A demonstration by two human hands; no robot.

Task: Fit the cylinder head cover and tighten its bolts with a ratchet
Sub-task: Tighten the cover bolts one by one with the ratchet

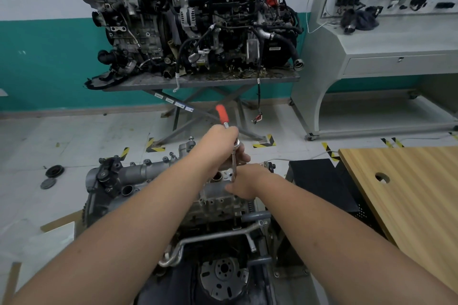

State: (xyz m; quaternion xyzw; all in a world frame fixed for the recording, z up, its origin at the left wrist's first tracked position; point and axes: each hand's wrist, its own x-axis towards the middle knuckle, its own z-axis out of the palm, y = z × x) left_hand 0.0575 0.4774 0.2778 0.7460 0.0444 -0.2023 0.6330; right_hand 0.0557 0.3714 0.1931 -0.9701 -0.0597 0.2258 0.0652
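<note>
The ratchet (224, 119) is being gripped by the left hand (220, 142), its red handle pointing to 12 o'clock above the cylinder head cover (153, 171); the extension (233, 166) is being pinched at 6 o'clock by the right hand (247, 183).

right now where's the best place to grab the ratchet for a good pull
Grip the red handle, coming from above. It sticks up free past the left hand, which holds the ratchet near its head. The right hand steadies the extension low down. The far end likely gives most leverage.

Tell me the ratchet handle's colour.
Orange-red grip on a metal shank, seen in the head view.
</note>
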